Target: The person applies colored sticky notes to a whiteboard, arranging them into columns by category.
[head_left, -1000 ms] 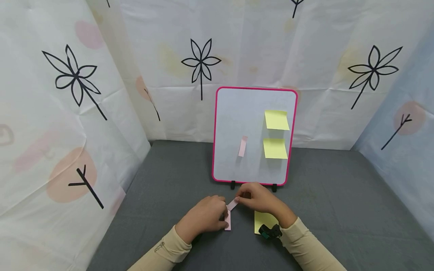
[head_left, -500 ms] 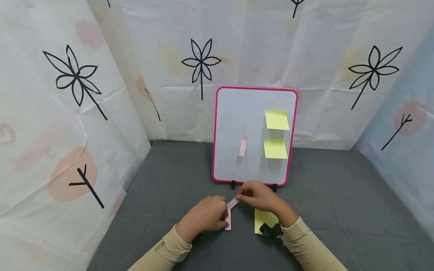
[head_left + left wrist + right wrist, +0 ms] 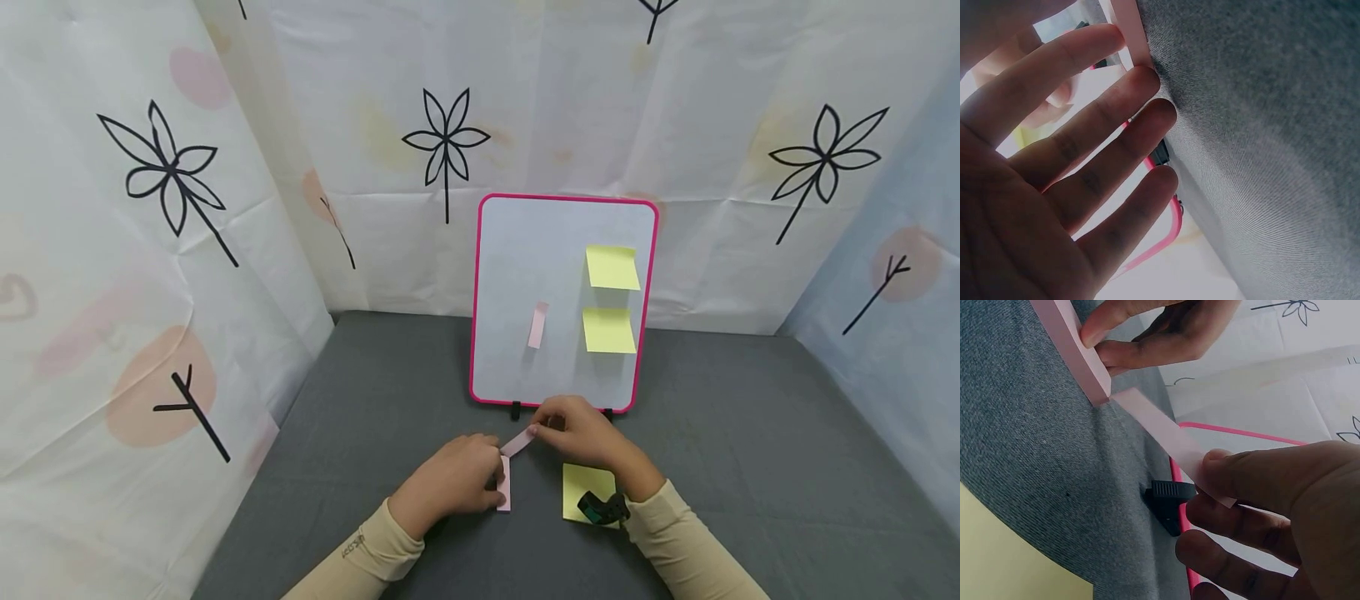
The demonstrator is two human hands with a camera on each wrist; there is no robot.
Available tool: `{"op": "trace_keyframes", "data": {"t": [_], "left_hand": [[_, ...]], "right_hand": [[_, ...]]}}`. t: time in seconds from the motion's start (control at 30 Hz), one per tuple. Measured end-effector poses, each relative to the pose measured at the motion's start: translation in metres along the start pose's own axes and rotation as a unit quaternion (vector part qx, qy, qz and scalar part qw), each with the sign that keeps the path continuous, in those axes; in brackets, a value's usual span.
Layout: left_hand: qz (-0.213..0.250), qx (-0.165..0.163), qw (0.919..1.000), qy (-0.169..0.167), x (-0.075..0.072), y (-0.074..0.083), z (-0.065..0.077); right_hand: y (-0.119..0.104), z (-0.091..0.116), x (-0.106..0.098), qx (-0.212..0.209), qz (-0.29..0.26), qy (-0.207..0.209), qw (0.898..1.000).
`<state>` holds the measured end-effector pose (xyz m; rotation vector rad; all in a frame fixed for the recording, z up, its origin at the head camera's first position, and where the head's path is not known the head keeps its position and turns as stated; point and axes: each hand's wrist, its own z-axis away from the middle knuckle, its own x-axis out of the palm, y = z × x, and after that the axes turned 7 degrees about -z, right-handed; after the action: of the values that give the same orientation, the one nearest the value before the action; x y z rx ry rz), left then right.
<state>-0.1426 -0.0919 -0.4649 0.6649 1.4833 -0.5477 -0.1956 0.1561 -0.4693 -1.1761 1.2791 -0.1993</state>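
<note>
On the table, my left hand (image 3: 459,477) grips a narrow pad of pink sticky notes (image 3: 1075,353) between thumb and fingers. My right hand (image 3: 576,432) pinches one pink sticky note strip (image 3: 1163,434) by its far end, between thumb and index finger. The strip's other end lies right at the pad's top edge; whether they still touch I cannot tell. In the left wrist view, the left fingertips (image 3: 1141,81) rest along the pad's side, with the other fingers spread.
Behind the hands stands a pink-framed whiteboard (image 3: 510,250) on black feet. It bears two yellow sticky notes (image 3: 609,330) and one pink strip (image 3: 537,325). A yellow sticky note pad (image 3: 581,483) lies on the grey table (image 3: 390,375), partly under the right wrist.
My right hand has moved slightly up and to the right, drawing the pink strip away from the pad. The left hand stays in place on the pad.
</note>
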Motion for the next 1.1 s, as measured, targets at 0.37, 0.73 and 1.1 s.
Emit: {"op": "trace_keyframes", "data": {"t": [0.37,0.73,1.1], "left_hand": [[0.010,-0.009,0.9999,0.005,-0.0015,0.0020,-0.0010],[0.005,-0.026,0.9997,-0.002,-0.0008,0.0008,-0.0006],[-0.014,-0.019,0.9997,0.005,-0.0011,0.0031,-0.0009]], "right_hand": [[0.0007,0.0003,-0.0031,0.002,-0.004,-0.004,1.000],[-0.0005,0.0013,-0.0038,0.000,-0.002,-0.001,1.000],[-0.0061,0.0032,-0.0077,-0.016,0.003,-0.001,1.000]]}}
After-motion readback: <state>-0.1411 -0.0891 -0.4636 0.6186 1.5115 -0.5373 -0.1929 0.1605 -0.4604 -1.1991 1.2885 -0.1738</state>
